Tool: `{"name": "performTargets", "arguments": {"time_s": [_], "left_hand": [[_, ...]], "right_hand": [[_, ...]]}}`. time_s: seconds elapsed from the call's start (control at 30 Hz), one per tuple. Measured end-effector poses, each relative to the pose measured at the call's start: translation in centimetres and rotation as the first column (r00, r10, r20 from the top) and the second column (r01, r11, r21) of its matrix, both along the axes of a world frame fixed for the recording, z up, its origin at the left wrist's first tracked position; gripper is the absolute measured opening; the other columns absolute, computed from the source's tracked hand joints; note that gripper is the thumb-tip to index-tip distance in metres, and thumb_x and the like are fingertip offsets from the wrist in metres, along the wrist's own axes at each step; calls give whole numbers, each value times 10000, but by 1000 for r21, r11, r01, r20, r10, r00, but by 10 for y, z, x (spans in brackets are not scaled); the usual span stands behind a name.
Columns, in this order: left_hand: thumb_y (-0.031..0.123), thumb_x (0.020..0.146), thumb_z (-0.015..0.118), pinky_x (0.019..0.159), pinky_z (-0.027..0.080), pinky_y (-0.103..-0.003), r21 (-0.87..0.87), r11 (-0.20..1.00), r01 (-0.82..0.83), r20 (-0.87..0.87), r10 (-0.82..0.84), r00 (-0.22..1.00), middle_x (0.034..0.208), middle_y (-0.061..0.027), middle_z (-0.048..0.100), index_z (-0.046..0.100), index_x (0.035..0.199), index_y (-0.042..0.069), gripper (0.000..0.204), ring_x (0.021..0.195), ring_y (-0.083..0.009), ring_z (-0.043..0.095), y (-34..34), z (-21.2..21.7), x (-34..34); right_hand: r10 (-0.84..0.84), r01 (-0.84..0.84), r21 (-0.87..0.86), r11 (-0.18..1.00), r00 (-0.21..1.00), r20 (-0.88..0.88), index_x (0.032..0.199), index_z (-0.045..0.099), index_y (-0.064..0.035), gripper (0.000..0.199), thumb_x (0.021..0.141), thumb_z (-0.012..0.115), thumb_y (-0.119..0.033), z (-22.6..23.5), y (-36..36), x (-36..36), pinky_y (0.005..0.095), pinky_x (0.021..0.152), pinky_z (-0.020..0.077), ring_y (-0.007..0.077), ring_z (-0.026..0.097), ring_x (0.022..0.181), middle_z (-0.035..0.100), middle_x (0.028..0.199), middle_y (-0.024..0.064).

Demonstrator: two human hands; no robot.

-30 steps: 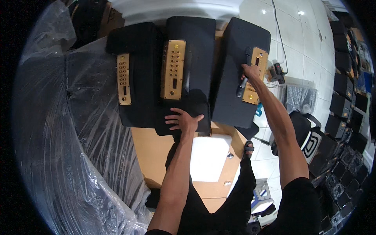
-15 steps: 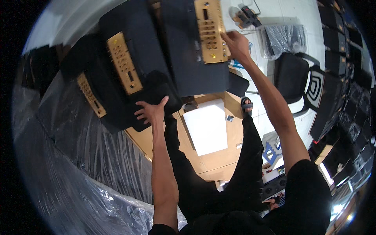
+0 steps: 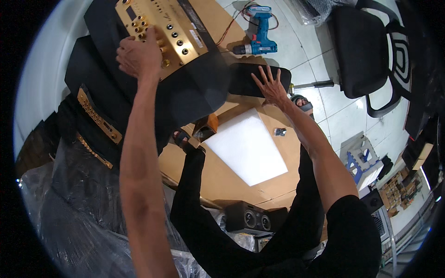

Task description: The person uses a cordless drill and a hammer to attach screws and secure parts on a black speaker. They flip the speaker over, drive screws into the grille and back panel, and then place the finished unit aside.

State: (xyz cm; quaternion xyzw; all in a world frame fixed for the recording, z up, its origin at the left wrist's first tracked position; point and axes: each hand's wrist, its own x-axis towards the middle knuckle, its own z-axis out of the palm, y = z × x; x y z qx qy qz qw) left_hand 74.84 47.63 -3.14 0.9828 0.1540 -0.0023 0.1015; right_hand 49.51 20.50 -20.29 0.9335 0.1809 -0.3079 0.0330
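A black speaker cabinet [image 3: 185, 92] with a gold control panel [image 3: 178, 32] lies at the upper left. My left hand [image 3: 141, 55] is on the panel's left side, its thumb over the knobs and its other fingers curled at the edge. What lies under those fingers is hidden. My right hand [image 3: 272, 88] is spread over a flat black piece with a rounded end [image 3: 243, 78], just right of the cabinet; its fingers are apart and hold nothing. Farther left stand more black cabinets with gold panels [image 3: 99, 116].
A blue cordless drill [image 3: 262, 34] lies beyond my right hand, near a screwdriver [image 3: 320, 85]. White foam [image 3: 250, 148] rests on cardboard [image 3: 218, 190] between my feet. A black chair [image 3: 361, 51] stands right; plastic wrap [image 3: 83, 199] covers things at left; a small speaker [image 3: 248, 217] sits nearer.
My left hand has moved up from a black cabinet onto the gold panel. My right hand has left the panel's right edge and spread over the black piece. The view has shifted.
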Motion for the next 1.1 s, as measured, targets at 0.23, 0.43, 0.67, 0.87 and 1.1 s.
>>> {"name": "performTargets", "arguments": {"time_s": [0.23, 0.43, 0.67, 0.87, 1.1], "left_hand": [[448, 944, 498, 940, 397, -524, 216, 955, 206, -106, -187, 977, 1234, -206, 442, 492, 1281, 124, 468, 1140, -394, 451, 12, -10, 5], [305, 954, 495, 906, 454, -537, 127, 935, 330, -149, -311, 939, 1258, -206, 482, 472, 1327, 158, 402, 1132, -415, 503, 28, 1, -9], [180, 932, 545, 981, 415, -448, -307, 873, 379, -37, -409, 912, 1278, -197, 546, 557, 1250, 13, 360, 1154, -357, 524, 62, 72, -142], [82, 885, 594, 968, 424, -419, -551, 835, -1, -379, -249, 891, 1171, -185, 606, 589, 1170, -20, 303, 1112, -353, 536, 117, 151, -333], [117, 904, 582, 991, 413, -422, -428, 860, -277, -517, 19, 856, 1176, -193, 603, 591, 1175, -23, 306, 1133, -353, 525, 166, 224, -419]], "right_hand": [[52, -50, -52, 997, 998, 32, 1524, 166, -200, 1171, 599, 814, -507, 1, -19, 1, 604, 937, 360, 401, 371, 1276, 269, 1497, 217], [29, -23, -247, 969, 999, 20, 1498, 250, -127, 1035, 659, 789, -404, 120, -6, -27, 583, 915, 334, 406, 412, 1197, 344, 1414, 252], [-754, 758, -85, 646, 618, -223, 1513, 104, -92, 1274, 534, 853, -414, 284, -9, -3, 636, 951, 359, 491, 409, 1200, 316, 1358, 332], [-673, 624, 419, 659, 739, -42, 1496, 109, -26, 1234, 567, 828, -403, 319, 86, 90, 606, 975, 364, 490, 394, 1215, 283, 1381, 338], [10, -104, 436, 894, 977, 213, 1503, 198, -144, 1245, 498, 872, -440, 290, 162, 163, 598, 1041, 269, 459, 282, 1318, 261, 1450, 263]]}}
